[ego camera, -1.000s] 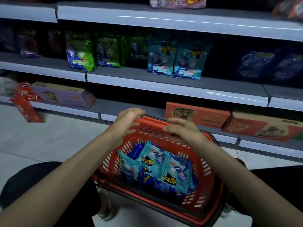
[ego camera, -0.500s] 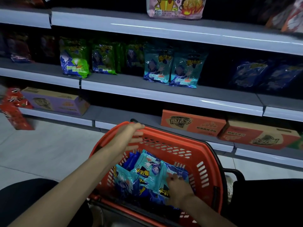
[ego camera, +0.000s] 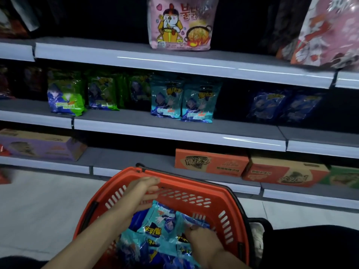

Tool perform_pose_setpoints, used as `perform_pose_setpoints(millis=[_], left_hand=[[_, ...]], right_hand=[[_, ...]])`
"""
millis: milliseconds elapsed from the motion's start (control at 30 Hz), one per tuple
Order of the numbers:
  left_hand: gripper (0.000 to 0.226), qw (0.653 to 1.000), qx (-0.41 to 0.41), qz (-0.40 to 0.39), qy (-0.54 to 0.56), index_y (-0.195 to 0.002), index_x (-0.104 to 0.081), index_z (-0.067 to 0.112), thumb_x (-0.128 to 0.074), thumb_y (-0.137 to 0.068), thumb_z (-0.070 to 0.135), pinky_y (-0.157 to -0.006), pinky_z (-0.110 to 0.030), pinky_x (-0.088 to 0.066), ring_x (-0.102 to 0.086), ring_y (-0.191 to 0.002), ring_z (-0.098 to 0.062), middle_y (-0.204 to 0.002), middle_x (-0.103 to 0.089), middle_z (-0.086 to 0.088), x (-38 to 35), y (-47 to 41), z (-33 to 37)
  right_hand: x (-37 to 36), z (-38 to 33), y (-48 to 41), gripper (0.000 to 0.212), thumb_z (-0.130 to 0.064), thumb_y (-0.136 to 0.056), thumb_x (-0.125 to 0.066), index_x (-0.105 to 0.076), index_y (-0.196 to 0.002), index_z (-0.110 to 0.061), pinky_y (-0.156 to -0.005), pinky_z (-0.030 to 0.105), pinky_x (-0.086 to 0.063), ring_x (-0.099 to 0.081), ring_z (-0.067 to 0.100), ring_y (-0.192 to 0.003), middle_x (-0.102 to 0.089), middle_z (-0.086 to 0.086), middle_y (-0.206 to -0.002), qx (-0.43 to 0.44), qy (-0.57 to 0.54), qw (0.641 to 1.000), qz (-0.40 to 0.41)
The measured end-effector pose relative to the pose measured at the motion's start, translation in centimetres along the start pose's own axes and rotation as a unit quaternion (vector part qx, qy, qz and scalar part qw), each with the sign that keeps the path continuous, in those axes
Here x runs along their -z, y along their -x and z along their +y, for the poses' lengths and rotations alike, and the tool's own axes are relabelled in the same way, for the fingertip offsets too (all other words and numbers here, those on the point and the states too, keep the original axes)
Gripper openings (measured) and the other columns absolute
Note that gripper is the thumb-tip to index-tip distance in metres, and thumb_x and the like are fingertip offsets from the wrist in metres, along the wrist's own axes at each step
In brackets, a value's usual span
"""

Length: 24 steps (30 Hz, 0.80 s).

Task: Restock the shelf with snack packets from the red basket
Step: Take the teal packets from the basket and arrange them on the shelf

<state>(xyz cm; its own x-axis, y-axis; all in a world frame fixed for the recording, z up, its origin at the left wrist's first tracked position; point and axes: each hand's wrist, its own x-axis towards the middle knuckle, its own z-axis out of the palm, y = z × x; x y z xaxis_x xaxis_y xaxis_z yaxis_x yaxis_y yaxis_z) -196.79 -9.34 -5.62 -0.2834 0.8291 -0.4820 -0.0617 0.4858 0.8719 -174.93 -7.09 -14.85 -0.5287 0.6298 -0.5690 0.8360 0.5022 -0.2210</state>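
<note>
Far left on the middle shelf (ego camera: 174, 131) stand green packets (ego camera: 66, 100), a different sort from those in hand. Lower down, the left hand (ego camera: 143, 191) grips the far rim of the red basket (ego camera: 229, 216), thumb over the top edge and fingers curled down the inner wall, probably to steady it. The basket sits low in front of the person, below the shelves. It holds a heap of teal packets (ego camera: 153, 228), with some darker blue ones underneath.

Above it, two matching teal packs (ego camera: 184, 101) stand side by side on the middle shelf, with bare shelf to their right. Inside the basket, the right hand (ego camera: 204, 239) is down in the heap, fingers bent onto one teal packet (ego camera: 191, 218). It looks like a pinch on the upper edge, and the packet is not yet lifted clear. Furthest right on the shelf, dark blue packets (ego camera: 281, 105) sit well back.

The job looks barely begun: the basket is well filled and nothing is on its way up. Nearly all the restocking remains, which means lifting each packet, carrying it to the shelf and standing it beside its match.
</note>
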Motion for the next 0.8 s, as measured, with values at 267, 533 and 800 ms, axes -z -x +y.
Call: perform_pose_setpoints(millis=[267,533,800], left_hand=[[0.023,0.998,-0.016,-0.017,-0.052,-0.118,-0.068,0.030,-0.066,-0.098,0.039,-0.095,-0.038,-0.052,-0.068,-0.111,-0.017,-0.122,-0.072,0.004,-0.9,-0.4,-0.7],[0.026,0.996,-0.034,-0.038,-0.068,-0.119,-0.069,0.039,-0.070,-0.094,0.043,-0.099,-0.040,-0.048,-0.064,-0.113,-0.011,-0.125,-0.068,0.012,-2.1,0.2,-1.0],[0.069,0.978,-0.098,-0.114,-0.146,-0.138,-0.056,0.054,-0.065,-0.076,0.083,-0.114,-0.037,-0.040,-0.050,-0.133,0.001,-0.142,-0.056,0.025,-3.9,1.4,-1.2]], right_hand=[[2.7,0.6,0.4,0.021,-0.018,-0.086,-0.061,-0.050,-0.072,-0.029,-0.077,0.031,-0.046,-0.067,0.025,-0.098,-0.064,-0.003,-0.089,-0.054,-0.216,0.971,0.091],[7.5,0.7,2.8,0.030,-0.007,-0.092,-0.072,-0.055,-0.071,-0.019,-0.044,0.025,-0.049,-0.056,0.016,-0.059,-0.055,0.005,-0.073,-0.064,-0.569,0.817,0.070],[10.6,1.1,5.3,0.014,-0.008,-0.090,-0.073,-0.060,-0.088,-0.013,-0.077,0.041,-0.063,-0.071,0.030,-0.089,-0.075,0.014,-0.097,-0.049,-0.726,0.684,0.051]])
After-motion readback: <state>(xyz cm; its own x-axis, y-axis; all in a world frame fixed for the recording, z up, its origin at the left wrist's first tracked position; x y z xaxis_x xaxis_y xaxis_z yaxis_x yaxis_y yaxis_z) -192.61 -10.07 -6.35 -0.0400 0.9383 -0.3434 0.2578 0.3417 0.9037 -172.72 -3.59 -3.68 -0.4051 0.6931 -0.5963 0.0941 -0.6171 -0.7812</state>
